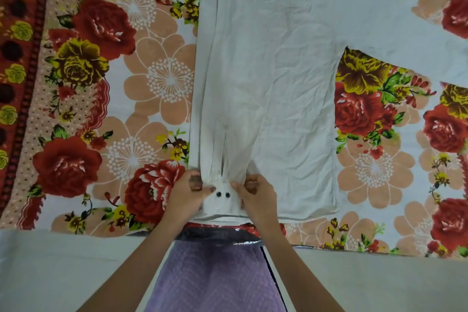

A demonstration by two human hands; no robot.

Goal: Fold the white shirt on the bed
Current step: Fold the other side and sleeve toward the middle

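The white shirt (273, 78) lies flat on the floral bed sheet (157, 78), its body running from the top of the view down to the near edge. One sleeve is folded lengthwise along the shirt's left side; its cuff (222, 200), with two dark buttons, rests at the hem. My left hand (188, 191) pinches the cuff's left edge. My right hand (255, 191) pinches its right edge. The other sleeve (405, 40) stretches out to the right across the sheet.
The bed's near edge (76, 233) runs across the lower view, with pale floor below it. My purple garment (215, 276) shows between my forearms. A dark red patterned border (17, 58) runs along the sheet's left side.
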